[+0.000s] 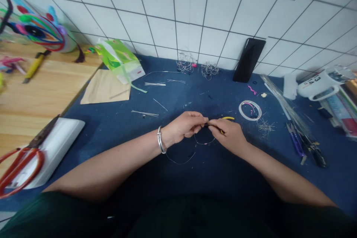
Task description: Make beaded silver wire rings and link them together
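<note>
As the left hand (187,126) pinches thin, curved wire (205,143), the right hand (231,134) grips a yellow-handled tool (228,118).

Dark green garment (30,214), silver bangle (160,141)
Sleeves (311,214) leave both forearms (119,160) bare, and the shiny bangle loops around the left wrist (168,138)
</note>
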Tool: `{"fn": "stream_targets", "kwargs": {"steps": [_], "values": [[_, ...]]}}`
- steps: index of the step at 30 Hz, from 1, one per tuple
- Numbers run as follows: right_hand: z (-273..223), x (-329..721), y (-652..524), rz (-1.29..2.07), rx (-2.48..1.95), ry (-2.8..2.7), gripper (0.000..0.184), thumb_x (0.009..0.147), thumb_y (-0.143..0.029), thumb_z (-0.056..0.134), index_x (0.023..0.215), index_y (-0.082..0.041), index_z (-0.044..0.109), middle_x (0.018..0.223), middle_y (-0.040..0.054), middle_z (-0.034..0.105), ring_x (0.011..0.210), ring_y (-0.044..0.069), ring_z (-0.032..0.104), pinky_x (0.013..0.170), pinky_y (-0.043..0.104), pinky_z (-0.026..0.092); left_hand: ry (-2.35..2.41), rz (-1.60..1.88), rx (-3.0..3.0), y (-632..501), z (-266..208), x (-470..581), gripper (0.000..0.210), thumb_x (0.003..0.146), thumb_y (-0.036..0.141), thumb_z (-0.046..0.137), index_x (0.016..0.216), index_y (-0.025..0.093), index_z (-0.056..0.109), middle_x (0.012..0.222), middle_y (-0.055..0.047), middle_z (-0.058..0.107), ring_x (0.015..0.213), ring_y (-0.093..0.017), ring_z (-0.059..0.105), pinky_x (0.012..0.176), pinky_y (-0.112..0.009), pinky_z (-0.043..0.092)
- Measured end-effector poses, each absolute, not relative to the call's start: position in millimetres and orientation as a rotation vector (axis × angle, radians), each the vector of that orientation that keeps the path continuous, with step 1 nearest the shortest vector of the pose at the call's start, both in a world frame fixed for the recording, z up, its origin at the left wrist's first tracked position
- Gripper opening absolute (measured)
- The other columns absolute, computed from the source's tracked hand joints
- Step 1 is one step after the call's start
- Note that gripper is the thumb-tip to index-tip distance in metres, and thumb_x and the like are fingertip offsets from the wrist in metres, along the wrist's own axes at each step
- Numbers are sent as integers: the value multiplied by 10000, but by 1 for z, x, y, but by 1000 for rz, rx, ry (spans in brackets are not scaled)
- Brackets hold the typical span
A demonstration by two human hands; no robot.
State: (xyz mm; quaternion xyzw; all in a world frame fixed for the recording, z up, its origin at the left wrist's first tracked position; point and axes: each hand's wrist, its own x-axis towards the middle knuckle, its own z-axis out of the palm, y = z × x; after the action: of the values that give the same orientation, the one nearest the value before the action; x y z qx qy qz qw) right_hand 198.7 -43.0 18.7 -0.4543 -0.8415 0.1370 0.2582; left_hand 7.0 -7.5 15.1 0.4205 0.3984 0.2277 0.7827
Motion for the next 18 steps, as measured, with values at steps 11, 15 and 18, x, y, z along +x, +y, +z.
{"fn": "stream_targets", "kwargs": {"steps": [11, 15, 18], "values": [[27, 200, -43, 364, -1165, -2206, 188, 852, -187, 481, 895, -211, 662, 792, 3, 697, 707, 115, 631, 697, 257, 484, 852, 443, 951, 1, 17, 2, 263, 805, 367, 606, 635, 189, 514, 439, 54, 395, 309, -17, 230, 305, -169, 97], [29, 201, -43, 353, -1175, -2190, 191, 849, -192, 483, 898, -218, 666, 766, -1, 694, 699, 120, 628, 697, 267, 488, 817, 460, 966, 1, 18, 1, 226, 836, 359, 567, 696, 181, 563, 473, 45, 436, 321, -18, 245, 322, -177, 128], [30, 202, -42, 394, -1220, -2175, 187, 845, -184, 489, 870, -220, 671, 742, -10, 682, 687, 113, 617, 686, 255, 478, 718, 458, 980, -1, 19, 2, 171, 856, 317, 538, 787, 172, 598, 579, 26, 507, 363, -20, 322, 358, -179, 230]]}}
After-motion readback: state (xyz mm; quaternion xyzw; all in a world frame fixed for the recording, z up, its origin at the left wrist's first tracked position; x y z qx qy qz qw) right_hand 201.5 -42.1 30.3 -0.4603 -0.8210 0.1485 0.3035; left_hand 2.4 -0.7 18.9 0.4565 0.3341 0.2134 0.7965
